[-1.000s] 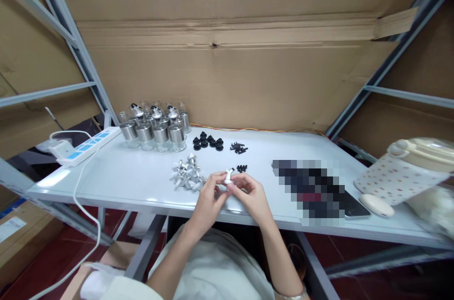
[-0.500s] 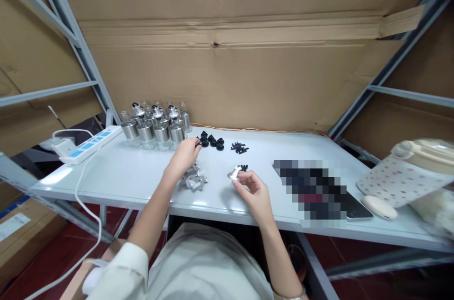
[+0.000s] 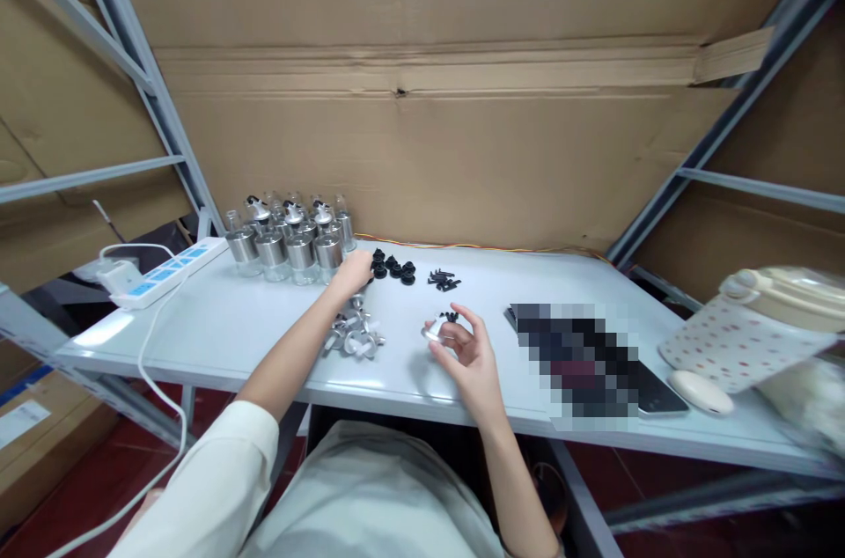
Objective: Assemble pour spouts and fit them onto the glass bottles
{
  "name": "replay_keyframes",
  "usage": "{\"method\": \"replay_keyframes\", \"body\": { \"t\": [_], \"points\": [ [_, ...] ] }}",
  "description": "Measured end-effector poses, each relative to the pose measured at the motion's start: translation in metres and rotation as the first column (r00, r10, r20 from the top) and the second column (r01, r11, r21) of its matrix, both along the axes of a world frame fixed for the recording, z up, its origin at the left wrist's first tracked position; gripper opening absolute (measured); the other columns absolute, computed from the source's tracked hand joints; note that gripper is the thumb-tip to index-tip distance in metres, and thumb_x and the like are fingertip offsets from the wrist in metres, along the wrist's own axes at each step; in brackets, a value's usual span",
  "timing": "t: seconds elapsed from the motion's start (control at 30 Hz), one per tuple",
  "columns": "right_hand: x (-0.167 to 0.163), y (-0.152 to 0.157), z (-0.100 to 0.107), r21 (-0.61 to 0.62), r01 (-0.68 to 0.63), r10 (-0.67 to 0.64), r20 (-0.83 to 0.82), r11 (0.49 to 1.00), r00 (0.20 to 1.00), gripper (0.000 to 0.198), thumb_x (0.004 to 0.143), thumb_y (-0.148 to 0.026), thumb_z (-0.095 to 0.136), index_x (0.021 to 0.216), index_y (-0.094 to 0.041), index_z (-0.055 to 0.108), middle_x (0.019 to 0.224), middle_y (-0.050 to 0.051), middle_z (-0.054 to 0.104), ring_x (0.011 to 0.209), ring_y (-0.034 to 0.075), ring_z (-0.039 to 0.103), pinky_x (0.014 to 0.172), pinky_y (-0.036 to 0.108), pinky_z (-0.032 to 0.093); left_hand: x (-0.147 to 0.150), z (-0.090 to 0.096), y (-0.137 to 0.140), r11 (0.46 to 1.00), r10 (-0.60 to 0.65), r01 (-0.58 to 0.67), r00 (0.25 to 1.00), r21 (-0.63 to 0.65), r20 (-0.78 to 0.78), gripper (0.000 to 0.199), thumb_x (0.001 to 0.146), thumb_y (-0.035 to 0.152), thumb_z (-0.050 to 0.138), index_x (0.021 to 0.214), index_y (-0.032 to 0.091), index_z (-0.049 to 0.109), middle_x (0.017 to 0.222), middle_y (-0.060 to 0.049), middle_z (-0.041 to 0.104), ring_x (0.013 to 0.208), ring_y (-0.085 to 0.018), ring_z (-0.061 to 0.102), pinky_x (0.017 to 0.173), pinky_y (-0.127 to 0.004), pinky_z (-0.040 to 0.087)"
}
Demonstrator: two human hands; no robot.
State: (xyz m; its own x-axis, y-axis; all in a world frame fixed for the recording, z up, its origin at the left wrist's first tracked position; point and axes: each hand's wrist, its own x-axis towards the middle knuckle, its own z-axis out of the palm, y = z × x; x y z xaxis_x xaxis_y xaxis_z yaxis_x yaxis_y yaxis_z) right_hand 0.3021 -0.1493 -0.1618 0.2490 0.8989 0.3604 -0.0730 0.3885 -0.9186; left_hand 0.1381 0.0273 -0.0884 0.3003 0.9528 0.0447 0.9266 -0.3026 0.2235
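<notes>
My left hand (image 3: 355, 274) reaches to the left edge of a group of black ribbed stoppers (image 3: 396, 269). Its fingers are closed, and a bit of black shows beneath them, apparently one stopper. In my right hand (image 3: 470, 357) is a silver pourer cap (image 3: 434, 329), held between thumb and fingers just above the table, index finger raised. Loose silver pourer caps (image 3: 356, 338) lie in a heap below my left forearm. Small black parts (image 3: 451, 317) sit just behind the held cap. Farther back lies a pile of thin black pieces (image 3: 444, 280).
Glass bottles with steel bands (image 3: 302, 256) stand at the back left, some topped with pourers. A white power strip (image 3: 168, 272) lies at the left edge. On the right are a blurred-out dark item (image 3: 581, 364), a cream oval object (image 3: 701, 391) and a dotted container (image 3: 719, 338).
My left hand has shifted slightly and its fingertips are more turned away. My right hand's index finger has lifted, and the silver pourer cap has tilted in its grip.
</notes>
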Motion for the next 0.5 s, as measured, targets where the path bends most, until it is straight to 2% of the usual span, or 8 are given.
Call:
{"method": "replay_keyframes", "body": {
  "t": [0.1, 0.17, 0.23, 0.27, 0.33, 0.43, 0.5],
  "points": [
    [0.000, 0.001, 0.000, 0.005, 0.016, -0.017, 0.013, 1.000, 1.000, 0.045, 0.072, -0.033, 0.071, 0.111, -0.024, 0.050, 0.087, 0.004, 0.064, 0.082, 0.019, 0.062, 0.077, 0.035, 0.047, -0.004, 0.011, -0.021, 0.998, -0.061, 0.058, 0.994, 0.033, 0.089, 0.009, 0.076, 0.011, 0.063, 0.082, 0.013, 0.069, 0.087, -0.009, 0.071, 0.092, -0.021, 0.065, 0.081, -0.029, 0.048],
    [0.000, 0.001, 0.000, 0.015, 0.034, -0.034, -0.018, 0.999, 0.999, 0.044, 0.072, -0.033, 0.071, 0.109, -0.023, 0.050, 0.087, 0.005, 0.065, 0.082, 0.020, 0.063, 0.076, 0.034, 0.047, -0.005, 0.014, -0.047, 0.992, -0.118, 0.108, 0.978, 0.069, 0.169, 0.016, 0.076, 0.012, 0.061, 0.089, 0.015, 0.069, 0.090, -0.007, 0.071, 0.089, -0.018, 0.065, 0.079, -0.025, 0.048],
    [0.000, 0.002, 0.001, 0.031, 0.064, -0.061, -0.071, 0.997, 0.996, 0.044, 0.071, -0.033, 0.073, 0.107, -0.023, 0.049, 0.087, 0.005, 0.066, 0.084, 0.020, 0.063, 0.076, 0.034, 0.048, -0.002, 0.008, -0.081, 0.980, -0.185, 0.155, 0.941, 0.124, 0.283, 0.023, 0.077, 0.013, 0.060, 0.098, 0.017, 0.065, 0.098, -0.004, 0.069, 0.089, -0.014, 0.064, 0.081, -0.023, 0.049],
    [-0.001, 0.002, 0.001, 0.038, 0.082, -0.077, -0.099, 0.996, 0.992, 0.043, 0.070, -0.033, 0.073, 0.104, -0.024, 0.049, 0.089, 0.005, 0.067, 0.085, 0.020, 0.063, 0.076, 0.034, 0.048, 0.000, 0.002, -0.098, 0.963, -0.254, 0.182, 0.859, 0.199, 0.445, 0.023, 0.074, 0.010, 0.061, 0.096, 0.016, 0.064, 0.096, -0.004, 0.068, 0.087, -0.014, 0.064, 0.082, -0.023, 0.049],
    [-0.001, 0.002, 0.002, 0.044, 0.108, -0.101, -0.141, 0.993, 0.985, 0.040, 0.069, -0.033, 0.075, 0.097, -0.024, 0.048, 0.091, 0.005, 0.068, 0.082, 0.018, 0.064, 0.077, 0.034, 0.049, 0.008, -0.017, -0.128, 0.943, -0.327, 0.179, 0.668, 0.282, 0.669, 0.023, 0.071, 0.005, 0.059, 0.091, 0.016, 0.062, 0.092, -0.004, 0.066, 0.085, -0.014, 0.063, 0.080, -0.025, 0.051],
    [-0.001, 0.001, 0.003, 0.044, 0.116, -0.108, -0.165, 0.992, 0.980, 0.039, 0.068, -0.031, 0.076, 0.091, -0.024, 0.046, 0.092, 0.004, 0.068, 0.078, 0.016, 0.064, 0.077, 0.032, 0.049, 0.021, -0.050, -0.154, 0.954, -0.300, 0.121, 0.439, 0.275, 0.847, 0.020, 0.072, 0.005, 0.058, 0.088, 0.017, 0.058, 0.089, -0.003, 0.062, 0.086, -0.014, 0.062, 0.081, -0.027, 0.052],
    [-0.001, 0.000, 0.003, 0.053, 0.115, -0.104, -0.171, 0.992, 0.980, 0.039, 0.068, -0.031, 0.076, 0.093, -0.024, 0.046, 0.091, 0.004, 0.068, 0.077, 0.015, 0.064, 0.077, 0.032, 0.050, 0.027, -0.066, -0.158, 0.971, -0.241, 0.086, 0.343, 0.225, 0.908, 0.022, 0.072, 0.006, 0.060, 0.090, 0.018, 0.055, 0.090, -0.002, 0.060, 0.087, -0.014, 0.062, 0.083, -0.028, 0.052]
  ]
}}
